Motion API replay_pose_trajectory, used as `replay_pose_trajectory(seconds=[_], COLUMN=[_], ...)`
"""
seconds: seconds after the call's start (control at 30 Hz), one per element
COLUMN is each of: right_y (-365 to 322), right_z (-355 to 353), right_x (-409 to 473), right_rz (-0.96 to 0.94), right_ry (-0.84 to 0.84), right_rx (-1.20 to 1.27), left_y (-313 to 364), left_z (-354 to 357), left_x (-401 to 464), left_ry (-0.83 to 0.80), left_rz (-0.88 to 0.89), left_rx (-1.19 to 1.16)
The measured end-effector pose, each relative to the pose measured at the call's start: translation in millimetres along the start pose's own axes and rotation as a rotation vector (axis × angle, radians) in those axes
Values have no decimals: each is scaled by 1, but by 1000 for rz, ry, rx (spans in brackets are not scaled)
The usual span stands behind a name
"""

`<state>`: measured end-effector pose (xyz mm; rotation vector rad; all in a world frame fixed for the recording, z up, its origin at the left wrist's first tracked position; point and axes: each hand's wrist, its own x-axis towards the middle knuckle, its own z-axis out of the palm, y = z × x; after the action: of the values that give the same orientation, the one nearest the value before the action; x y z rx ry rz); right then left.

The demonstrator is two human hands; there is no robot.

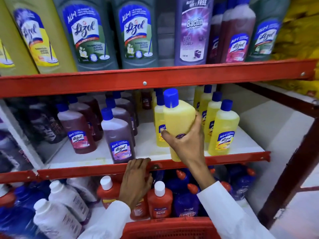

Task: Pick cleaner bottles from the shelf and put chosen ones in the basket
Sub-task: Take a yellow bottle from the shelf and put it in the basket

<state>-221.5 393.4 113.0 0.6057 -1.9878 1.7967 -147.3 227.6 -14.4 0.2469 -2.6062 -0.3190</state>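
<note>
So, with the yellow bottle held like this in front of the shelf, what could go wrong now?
1. The right hand grips the yellow bottle around its smooth body only, so it might slip.
2. Other yellow bottles stand close behind; a swing could topple one.
3. The left hand rests on the red shelf rail, so it cannot support the load.

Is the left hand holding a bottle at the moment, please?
No, the left hand rests on the red shelf edge; only the right hand grips a yellow bottle.
</note>
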Motion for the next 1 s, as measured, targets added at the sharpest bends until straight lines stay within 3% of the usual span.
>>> replay_pose_trajectory(seconds=[0.17, 0.4, 0.5, 0.77, 1.0], right_y=[-1, 37, 63, 143, 215], right_z=[-8, -36, -52, -93, -106], right_x=[-14, -68, -109, -173, -210], right_rz=[47, 206, 280, 304, 501], right_ry=[-6, -246, -383, -707, -733], right_rx=[-7, 88, 114, -207, -358], left_y=[15, 61, 72, 60, 76], left_z=[-17, -16, 12, 116, 184], left_x=[1, -27, -54, -141, -172], left_ry=[-77, -353, -373, -598, -617], left_rz=[-57, -74, -162, -387, -527], left_rx=[-90, -852, -1006, -949, -764])
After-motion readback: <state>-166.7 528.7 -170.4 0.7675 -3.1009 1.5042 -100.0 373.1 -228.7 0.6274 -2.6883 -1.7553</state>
